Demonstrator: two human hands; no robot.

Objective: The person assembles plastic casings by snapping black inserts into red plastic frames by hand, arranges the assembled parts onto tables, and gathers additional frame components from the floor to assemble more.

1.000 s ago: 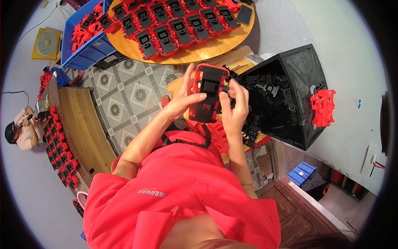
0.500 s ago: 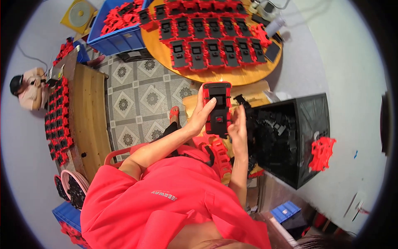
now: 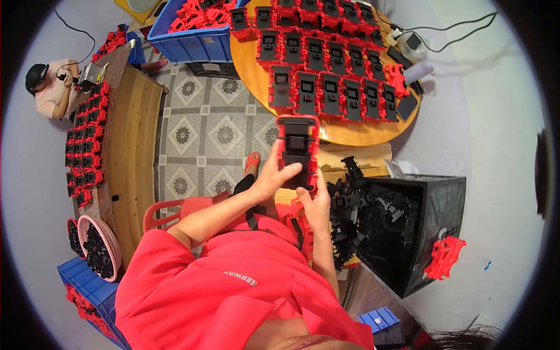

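A red-framed rectangular plastic casing with a black face (image 3: 297, 143) is held up in front of my chest, its long side pointing away from me. My left hand (image 3: 273, 178) grips its lower left side, with the thumb across the black face. My right hand (image 3: 315, 205) is closed on its lower right corner, thumb at the near end. Just beyond it, rows of similar red and black casings (image 3: 330, 92) lie on the round wooden table (image 3: 344, 134). To the right of my right hand, loose black plastic parts (image 3: 350, 198) are heaped at the mouth of a tipped black bin (image 3: 440, 204).
A blue crate (image 3: 192, 48) of red parts stands at the far left of the table. More casings (image 3: 87, 146) line a bench on the left, where another person (image 3: 52, 90) sits. A pink basket (image 3: 111, 239) holds black pieces. A red part (image 3: 445, 258) sits against the bin.
My right hand, open beside the casing before, has closed on its lower right corner. The left thumb now lies lower on the black face, which looks different. The whole view has shifted.
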